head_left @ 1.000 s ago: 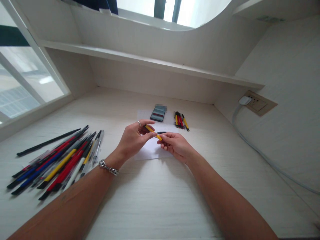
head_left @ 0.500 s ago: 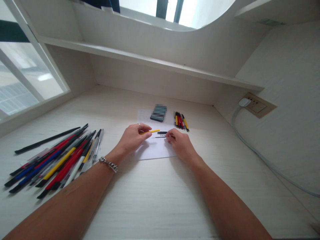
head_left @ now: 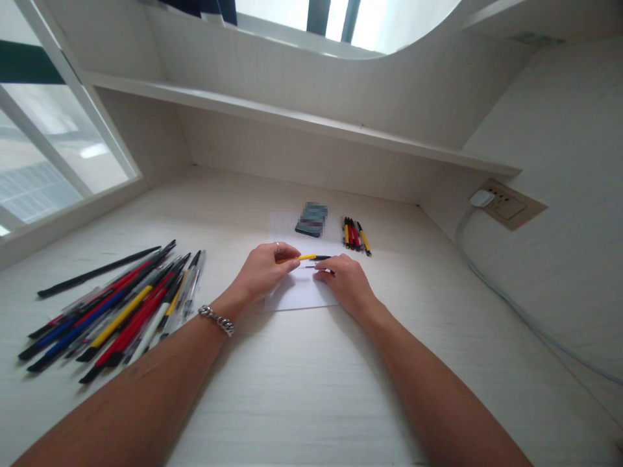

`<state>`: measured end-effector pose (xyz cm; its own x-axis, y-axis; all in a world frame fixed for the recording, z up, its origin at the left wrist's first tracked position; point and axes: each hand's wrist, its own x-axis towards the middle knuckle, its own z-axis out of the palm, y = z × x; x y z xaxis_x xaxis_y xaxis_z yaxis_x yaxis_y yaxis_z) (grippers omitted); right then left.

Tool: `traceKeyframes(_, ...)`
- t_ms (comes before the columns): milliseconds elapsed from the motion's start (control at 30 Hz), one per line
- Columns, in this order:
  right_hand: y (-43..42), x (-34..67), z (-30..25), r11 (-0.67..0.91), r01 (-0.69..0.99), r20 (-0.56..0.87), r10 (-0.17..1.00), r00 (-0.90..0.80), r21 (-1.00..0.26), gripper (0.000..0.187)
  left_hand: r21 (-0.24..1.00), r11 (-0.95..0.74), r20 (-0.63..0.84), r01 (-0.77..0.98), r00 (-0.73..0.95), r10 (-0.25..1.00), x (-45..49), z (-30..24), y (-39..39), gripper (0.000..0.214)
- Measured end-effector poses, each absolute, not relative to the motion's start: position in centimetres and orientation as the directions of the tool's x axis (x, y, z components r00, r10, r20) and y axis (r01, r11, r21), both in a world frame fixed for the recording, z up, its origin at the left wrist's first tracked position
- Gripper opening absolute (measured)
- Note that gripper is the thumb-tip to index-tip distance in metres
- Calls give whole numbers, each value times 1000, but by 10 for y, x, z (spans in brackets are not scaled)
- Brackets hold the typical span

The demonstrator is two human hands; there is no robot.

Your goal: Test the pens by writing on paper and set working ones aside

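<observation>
My left hand [head_left: 267, 267] pinches a yellow pen barrel [head_left: 305, 257], its end pointing right. Just beyond that end lies a black pen part [head_left: 321, 257] on the white paper [head_left: 292, 298], partly behind my right fingers. My right hand [head_left: 346, 280] is closed, thumb and fingertips around a thin dark pen refill [head_left: 309, 266]. Only the refill's left tip shows; the fingers cover the rest, so whether it is lifted from the paper cannot be seen.
A loose pile of several pens [head_left: 121, 305] lies to the left, beside my forearm. Behind the paper's right side is a row of short pens [head_left: 354, 235]. A blurred dark phone-like object [head_left: 311, 219] rests on the paper's far part. A cable [head_left: 496, 295] runs from the wall socket [head_left: 509, 204].
My right fingers have moved left along the refill, covering more of it and part of the black piece. My left hand keeps the yellow barrel. The whole view has shifted slightly.
</observation>
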<state>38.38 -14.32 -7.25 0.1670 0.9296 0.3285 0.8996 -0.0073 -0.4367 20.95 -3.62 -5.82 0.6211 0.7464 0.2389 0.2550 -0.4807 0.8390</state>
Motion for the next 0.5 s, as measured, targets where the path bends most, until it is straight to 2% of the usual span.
traceKeyframes(267,-144,390,-66,67,815,457,853,253,-575,17,802,-543,297,248,624,723,212,-57,-42,15)
traceKeyframes(367,-149,387,-59,122,778,438,874,210,-617,19,805,-556,304,207,662,686,214,-58,-46,17)
traceKeyframes(500,-154,387,-52,127,787,391,907,154,-604,16,809,-565,308,160,705,639,215,-59,-50,19)
